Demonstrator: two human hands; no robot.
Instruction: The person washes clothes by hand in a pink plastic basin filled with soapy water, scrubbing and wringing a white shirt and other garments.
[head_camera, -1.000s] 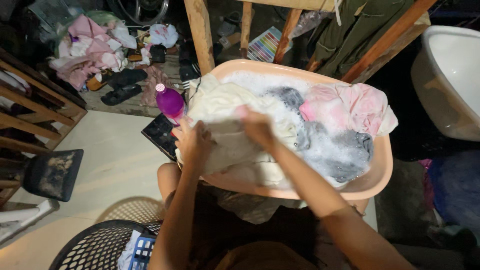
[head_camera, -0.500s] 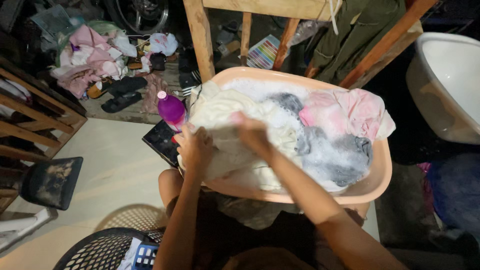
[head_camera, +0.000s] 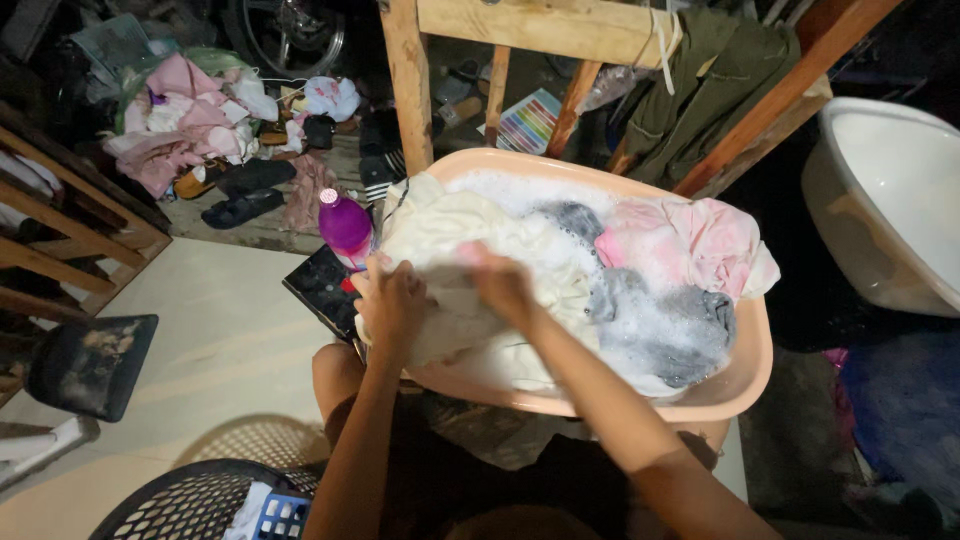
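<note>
Both hands still knead cream cloth (head_camera: 450, 235) in soapy basin (head_camera: 740, 385).

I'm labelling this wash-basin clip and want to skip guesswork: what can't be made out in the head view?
- Right hand: motion-blurred, finger grip on the cream cloth unclear.
- Left hand: fingertips buried in cloth folds.
- Grey garment: mostly under suds, shape unreadable.
- Peach basin: water level hidden by foam and laundry.
- White tub: cut off by right edge.
- Black basket: cut off by bottom edge.
</note>
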